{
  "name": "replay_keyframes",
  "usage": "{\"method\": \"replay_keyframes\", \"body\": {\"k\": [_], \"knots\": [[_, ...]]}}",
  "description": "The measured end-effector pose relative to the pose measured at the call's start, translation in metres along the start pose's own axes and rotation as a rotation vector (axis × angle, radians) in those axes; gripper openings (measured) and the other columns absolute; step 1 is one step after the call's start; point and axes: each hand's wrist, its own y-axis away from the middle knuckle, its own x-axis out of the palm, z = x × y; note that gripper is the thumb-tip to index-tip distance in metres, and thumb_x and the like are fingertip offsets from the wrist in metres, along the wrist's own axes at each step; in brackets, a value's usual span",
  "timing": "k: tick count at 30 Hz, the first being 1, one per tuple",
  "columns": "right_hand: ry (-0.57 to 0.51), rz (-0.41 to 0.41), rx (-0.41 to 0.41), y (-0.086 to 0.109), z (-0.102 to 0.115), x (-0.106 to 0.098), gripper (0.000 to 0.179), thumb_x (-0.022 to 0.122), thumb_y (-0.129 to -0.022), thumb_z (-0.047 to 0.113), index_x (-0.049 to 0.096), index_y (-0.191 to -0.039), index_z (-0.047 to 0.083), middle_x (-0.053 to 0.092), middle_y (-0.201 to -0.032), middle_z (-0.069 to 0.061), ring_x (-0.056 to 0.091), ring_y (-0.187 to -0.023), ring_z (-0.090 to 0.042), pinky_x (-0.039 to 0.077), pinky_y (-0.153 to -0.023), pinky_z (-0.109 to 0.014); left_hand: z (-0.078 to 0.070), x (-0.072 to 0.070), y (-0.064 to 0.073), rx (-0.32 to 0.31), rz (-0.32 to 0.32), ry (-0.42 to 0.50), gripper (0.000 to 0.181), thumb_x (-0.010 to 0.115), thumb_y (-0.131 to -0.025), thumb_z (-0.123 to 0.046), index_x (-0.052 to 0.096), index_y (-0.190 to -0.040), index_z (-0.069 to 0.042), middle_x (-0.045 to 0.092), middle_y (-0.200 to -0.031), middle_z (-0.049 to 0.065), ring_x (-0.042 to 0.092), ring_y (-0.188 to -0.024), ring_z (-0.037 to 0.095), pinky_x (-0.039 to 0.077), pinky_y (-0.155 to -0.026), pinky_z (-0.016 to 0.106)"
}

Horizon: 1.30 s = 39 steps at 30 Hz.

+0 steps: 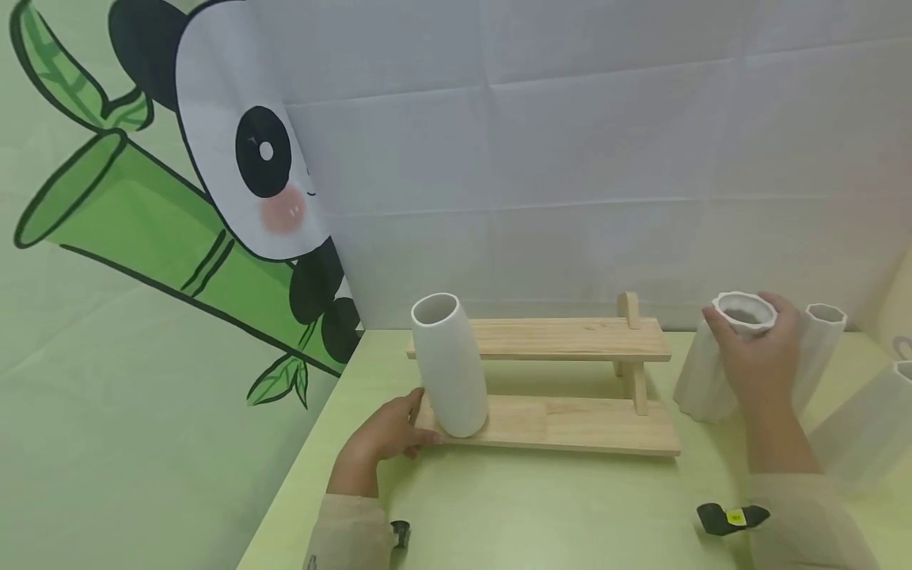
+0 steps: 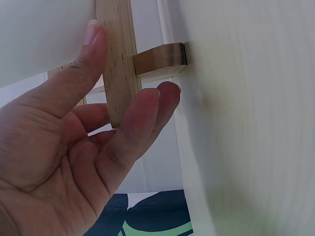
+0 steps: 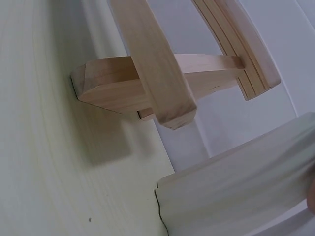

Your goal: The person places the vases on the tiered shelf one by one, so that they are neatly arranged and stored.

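Note:
My left hand point(image 1: 385, 431) grips the left end of a two-tier wooden shelf point(image 1: 570, 340). In the left wrist view its thumb point(image 2: 88, 56) lies along one face of the lower board point(image 2: 120, 73), with fingers around the other side. A smooth white vase point(image 1: 449, 372) stands upright on that board beside the hand. To the right of the shelf, my right hand point(image 1: 765, 360) holds a white fluted vase point(image 1: 705, 380) near its wavy rim. The right wrist view shows this vase's lower part point(image 3: 231, 182) close to the table; whether it touches is unclear.
Behind the right hand is a slim white faceted vase point(image 1: 819, 348). Another white vase point(image 1: 865, 427) stands at the right, partly hidden by the forearm. The pale table point(image 1: 534, 507) runs back to a white cloth point(image 1: 570, 158); a panda-and-bamboo print point(image 1: 178, 214) hangs at left.

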Motion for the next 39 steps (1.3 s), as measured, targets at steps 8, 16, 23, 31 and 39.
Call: {"method": "replay_keyframes", "body": {"k": [8,16,23,31,39], "knots": [[-0.001,0.001,0.009,-0.002,0.003,-0.006,0.079,0.080,-0.078,0.044,0.039,-0.144,0.028,0.044,-0.126,0.012,0.046,-0.106,-0.002,0.039,-0.089,-0.018,-0.004,-0.001,0.001,0.005,0.014,0.003,0.103,0.085,-0.073,-0.037,0.028,-0.155,-0.012,0.064,-0.098,0.005,0.063,-0.067,0.020,0.047,-0.087,0.049],[-0.010,0.014,0.018,0.001,0.024,-0.020,0.074,0.081,-0.079,0.039,0.043,-0.141,0.028,0.045,-0.118,0.018,0.046,-0.101,0.001,0.036,-0.084,-0.015,-0.007,-0.001,0.001,0.022,0.022,0.002,0.101,0.084,-0.074,-0.035,0.028,-0.155,-0.012,0.063,-0.099,0.005,0.063,-0.068,0.020,0.049,-0.083,0.047],[-0.003,0.010,-0.046,0.010,0.043,-0.027,0.068,0.082,-0.077,0.035,0.050,-0.137,0.029,0.049,-0.113,0.019,0.048,-0.100,0.000,0.038,-0.083,-0.014,-0.006,-0.001,0.001,0.027,0.028,-0.003,0.101,0.083,-0.076,-0.035,0.026,-0.155,-0.009,0.063,-0.097,0.005,0.064,-0.067,0.020,0.050,-0.083,0.047],[-0.028,0.013,-0.082,0.016,0.057,-0.033,0.060,0.082,-0.077,0.029,0.057,-0.132,0.028,0.052,-0.103,0.022,0.049,-0.090,0.001,0.037,-0.074,-0.012,-0.005,-0.001,0.001,0.026,0.031,-0.001,0.100,0.083,-0.076,-0.036,0.027,-0.154,-0.008,0.063,-0.091,0.005,0.063,-0.066,0.020,0.049,-0.081,0.044],[-0.083,0.042,-0.126,0.023,0.069,-0.038,0.055,0.082,-0.077,0.019,0.060,-0.127,0.024,0.056,-0.104,0.020,0.053,-0.088,0.000,0.041,-0.070,-0.008,-0.006,-0.001,0.002,0.023,0.030,-0.002,0.100,0.083,-0.076,-0.036,0.027,-0.154,-0.007,0.063,-0.092,0.005,0.063,-0.067,0.020,0.049,-0.081,0.044]]}}
